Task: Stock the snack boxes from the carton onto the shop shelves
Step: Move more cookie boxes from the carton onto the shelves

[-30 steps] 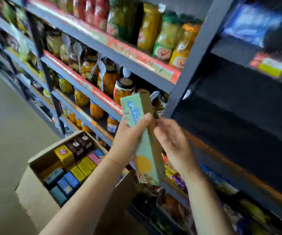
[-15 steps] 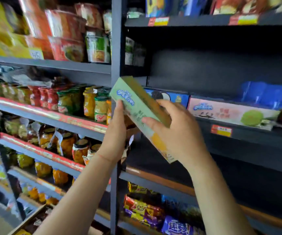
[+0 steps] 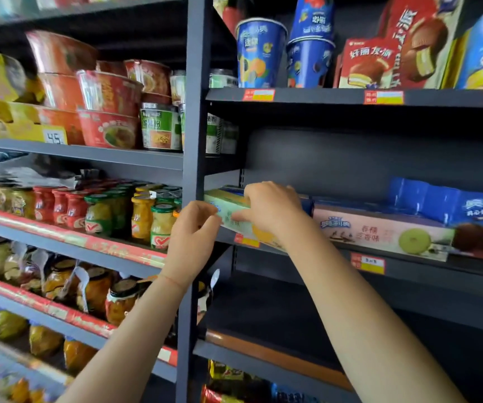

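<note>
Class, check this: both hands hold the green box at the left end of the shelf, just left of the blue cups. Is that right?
Not quite. In the head view both hands, left and right, hold the green box at the shelf's left end, but its neighbour is the pink box, not blue cups.

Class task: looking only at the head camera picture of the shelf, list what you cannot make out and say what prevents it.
- Green snack box: its middle is covered by the right hand, its left end by the left hand.
- Carton: outside the head view.
- Price tag: print too small.
- Jars at lower left: blurred.
</note>
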A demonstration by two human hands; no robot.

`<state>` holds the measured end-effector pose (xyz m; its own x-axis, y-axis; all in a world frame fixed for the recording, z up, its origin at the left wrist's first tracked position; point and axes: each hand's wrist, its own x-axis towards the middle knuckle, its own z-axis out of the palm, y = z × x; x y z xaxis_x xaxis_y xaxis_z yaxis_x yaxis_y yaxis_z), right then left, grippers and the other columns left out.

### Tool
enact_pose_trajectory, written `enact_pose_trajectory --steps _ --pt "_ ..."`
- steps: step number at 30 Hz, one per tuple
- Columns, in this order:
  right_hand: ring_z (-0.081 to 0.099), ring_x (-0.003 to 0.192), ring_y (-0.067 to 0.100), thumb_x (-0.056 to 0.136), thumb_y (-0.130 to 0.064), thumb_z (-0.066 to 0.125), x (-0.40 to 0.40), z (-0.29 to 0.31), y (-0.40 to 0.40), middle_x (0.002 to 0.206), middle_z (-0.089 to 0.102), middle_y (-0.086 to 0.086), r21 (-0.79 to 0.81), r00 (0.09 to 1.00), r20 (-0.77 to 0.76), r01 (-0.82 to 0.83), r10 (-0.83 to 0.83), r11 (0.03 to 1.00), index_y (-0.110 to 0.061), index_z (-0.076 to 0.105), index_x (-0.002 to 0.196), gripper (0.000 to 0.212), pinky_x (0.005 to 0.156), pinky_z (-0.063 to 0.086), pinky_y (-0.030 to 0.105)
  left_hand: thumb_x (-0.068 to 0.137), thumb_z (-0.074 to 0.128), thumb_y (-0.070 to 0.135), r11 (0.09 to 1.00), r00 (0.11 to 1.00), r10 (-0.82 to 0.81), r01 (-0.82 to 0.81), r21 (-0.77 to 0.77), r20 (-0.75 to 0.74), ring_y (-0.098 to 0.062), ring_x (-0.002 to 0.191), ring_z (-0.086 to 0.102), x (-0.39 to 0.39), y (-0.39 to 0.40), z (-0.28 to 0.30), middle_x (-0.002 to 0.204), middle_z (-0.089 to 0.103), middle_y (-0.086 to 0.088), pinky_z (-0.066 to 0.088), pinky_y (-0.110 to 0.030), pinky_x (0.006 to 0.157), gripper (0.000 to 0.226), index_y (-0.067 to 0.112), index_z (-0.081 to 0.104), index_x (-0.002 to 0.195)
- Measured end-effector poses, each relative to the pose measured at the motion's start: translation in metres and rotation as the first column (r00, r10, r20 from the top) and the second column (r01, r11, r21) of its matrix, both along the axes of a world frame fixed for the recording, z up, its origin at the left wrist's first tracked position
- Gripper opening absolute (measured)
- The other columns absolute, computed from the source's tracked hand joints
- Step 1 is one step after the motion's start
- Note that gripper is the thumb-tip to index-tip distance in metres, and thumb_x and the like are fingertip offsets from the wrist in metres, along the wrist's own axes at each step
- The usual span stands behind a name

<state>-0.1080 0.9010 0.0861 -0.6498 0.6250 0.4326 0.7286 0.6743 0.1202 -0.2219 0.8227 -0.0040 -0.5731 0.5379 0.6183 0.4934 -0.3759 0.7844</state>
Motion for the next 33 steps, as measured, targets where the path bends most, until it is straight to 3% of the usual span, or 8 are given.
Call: enact_pose_trajectory --steps 2,6,9,13,16,19,24,33 --pt "0.054 0.111 0.027 0.092 -0.056 0.057 -0.001 -0.003 0.011 0.114 0.062 0.002 0.012 0.998 -0.004 -0.060 0.060 0.998 -0.024 0.059 0.118 0.041 0.091 0.032 0.043 0.094 0.058 0.010 0.996 0.971 0.086 -0.083 0.023 -0.225 -0.005 0.089 0.057 -0.002 0.007 0.000 0.096 0.060 0.006 0.044 -0.015 0.074 0.010 0.019 0.062 0.094" --pt "0.047 0.120 0.024 0.097 -0.054 0.049 0.014 -0.003 0.026 0.123 0.059 -0.003 0.047 0.980 -0.075 -0.179 0.182 0.983 -0.037 0.059 0.128 0.037 0.102 0.029 0.047 0.089 0.056 0.025 0.978 0.798 0.207 -0.190 0.089 -0.566 -0.015 0.097 0.053 -0.005 0.024 0.009 0.100 0.059 0.003 0.041 -0.021 0.081 0.016 0.014 0.066 0.096" --pt "0.052 0.116 0.019 0.099 -0.052 0.045 0.046 0.005 0.039 0.122 0.062 -0.006 0.005 0.894 -0.344 -0.305 0.288 0.952 -0.035 0.065 0.121 0.034 0.102 0.038 0.045 0.086 0.055 0.046 0.971 0.605 0.192 -0.229 0.062 -0.773 -0.025 0.112 0.055 -0.007 0.039 0.020 0.121 0.060 -0.004 0.041 -0.033 0.099 0.045 0.014 0.065 0.116" --pt "0.056 0.105 0.025 0.101 -0.039 0.037 0.102 0.015 0.068 0.113 0.062 0.002 -0.018 0.870 -0.483 -0.126 0.101 0.992 -0.024 0.065 0.113 0.035 0.095 0.045 0.043 0.082 0.037 0.077 0.915 0.440 0.031 -0.374 -0.152 -0.897 -0.029 0.138 0.042 -0.005 0.059 0.036 0.146 0.050 -0.007 0.026 -0.045 0.117 0.086 0.018 0.050 0.143" --pt "0.052 0.112 0.032 0.104 -0.038 0.026 0.126 0.011 0.089 0.122 0.055 0.013 -0.171 0.918 -0.365 0.101 -0.158 0.980 -0.017 0.059 0.120 0.042 0.097 0.043 0.042 0.081 0.030 0.082 0.911 0.440 -0.039 -0.352 -0.212 -0.897 -0.027 0.137 0.044 0.001 0.071 0.035 0.145 0.054 -0.003 0.025 -0.046 0.118 0.087 0.024 0.052 0.142" --pt "0.049 0.119 0.031 0.103 -0.036 0.020 0.133 0.001 0.105 0.131 0.051 0.015 -0.307 0.937 -0.243 0.173 -0.253 0.936 -0.019 0.055 0.123 0.044 0.102 0.040 0.043 0.081 0.031 0.079 0.918 0.454 -0.012 -0.349 -0.190 -0.891 -0.028 0.136 0.045 0.009 0.077 0.033 0.143 0.056 -0.003 0.029 -0.047 0.117 0.082 0.026 0.054 0.139" --pt "0.048 0.123 0.028 0.099 -0.031 0.027 0.130 0.001 0.109 0.141 0.049 0.009 -0.356 0.965 -0.090 0.200 -0.246 0.913 -0.022 0.054 0.131 0.042 0.100 0.041 0.040 0.078 0.027 0.082 0.911 0.461 -0.018 -0.358 -0.204 -0.887 -0.027 0.140 0.041 0.013 0.081 0.034 0.147 0.052 -0.002 0.027 -0.046 0.117 0.087 0.029 0.051 0.142" --pt "0.049 0.120 0.025 0.100 -0.039 0.024 0.128 0.000 0.112 0.139 0.047 0.008 -0.335 0.974 -0.065 0.185 -0.218 0.924 -0.024 0.047 0.137 0.046 0.101 0.041 0.043 0.072 0.019 0.085 0.887 0.475 -0.038 -0.389 -0.249 -0.879 -0.027 0.135 0.045 0.016 0.081 0.037 0.147 0.052 -0.001 0.028 -0.045 0.115 0.093 0.034 0.046 0.145"
